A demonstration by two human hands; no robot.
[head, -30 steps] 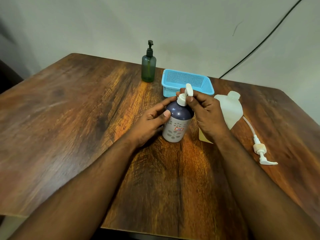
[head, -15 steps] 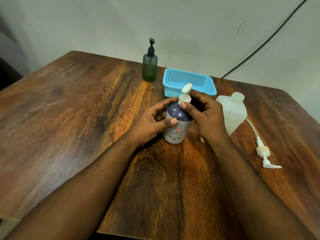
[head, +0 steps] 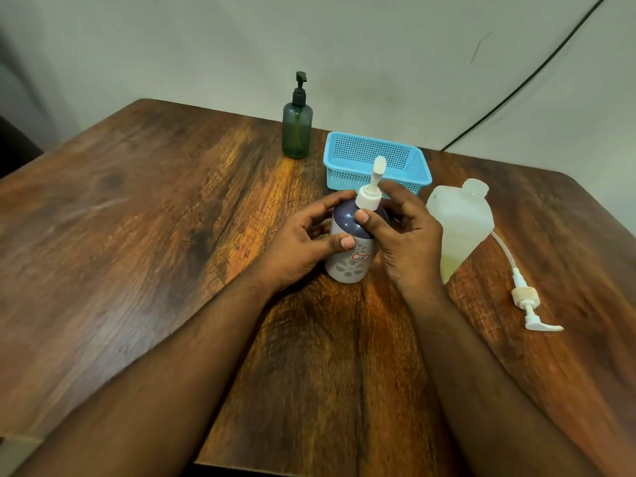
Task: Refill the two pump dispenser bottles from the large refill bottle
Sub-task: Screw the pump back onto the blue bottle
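Note:
A purple and white pump bottle point(head: 349, 266) stands upright at the table's middle. My left hand point(head: 303, 242) grips its body from the left. My right hand point(head: 402, 239) pinches the white pump collar point(head: 368, 197) on top, thumb in front and fingers behind. The large translucent refill bottle point(head: 459, 222) stands open just right of my right hand, with yellowish liquid low inside. Its white pump with tube point(head: 526, 297) lies on the table to the right. A dark green pump bottle point(head: 297, 132) stands at the back, capped.
A light blue mesh basket point(head: 409, 166) sits right behind the purple bottle. A black cable point(head: 516, 91) runs along the wall at the back right. The wooden table point(head: 137, 235) has its near edge at the lower left.
My right hand's grip on the pump collar has shifted, and the pump nozzle points a little more away from me. The bottle stays in place in my left hand.

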